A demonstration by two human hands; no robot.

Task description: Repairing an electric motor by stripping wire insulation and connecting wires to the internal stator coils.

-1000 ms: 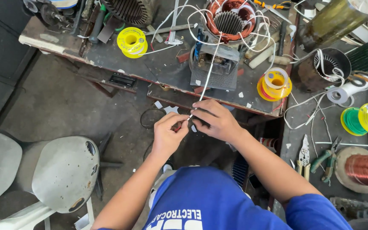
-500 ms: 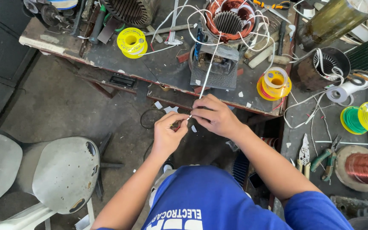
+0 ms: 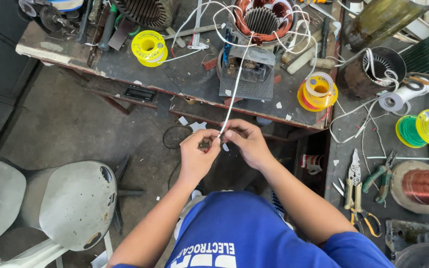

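**Both hands on the white lead**

My left hand [image 3: 197, 156] and right hand [image 3: 244, 144] meet below the near edge of the surface [image 3: 184, 79], fingers pinched narrow on the end of a white lead [image 3: 234, 84]. The fingertips of both hands touch each other around that end, and a small dark thing sits tucked between them; I cannot tell what it is.

From my fingers the lead runs straight up and away, over the edge, past a grey block [image 3: 249, 74] and into the stator [image 3: 261, 17] with its copper windings, where more white leads loop about.

Left of the lead and beyond my left hand stands a yellow spool [image 3: 148, 47]. Right of my right hand, near the edge, sits a second yellow spool [image 3: 318, 89] with red wire on it. Further right lie a dark round housing [image 3: 373, 72], a roll of white tape [image 3: 391, 101], a green spool [image 3: 413, 130] and a copper coil [image 3: 428, 186]. Pliers [image 3: 353, 181] and green-handled cutters [image 3: 379, 174] lie well apart from my right forearm. To my left, near my elbow, stands a grey plastic chair [image 3: 70, 203] on the floor.
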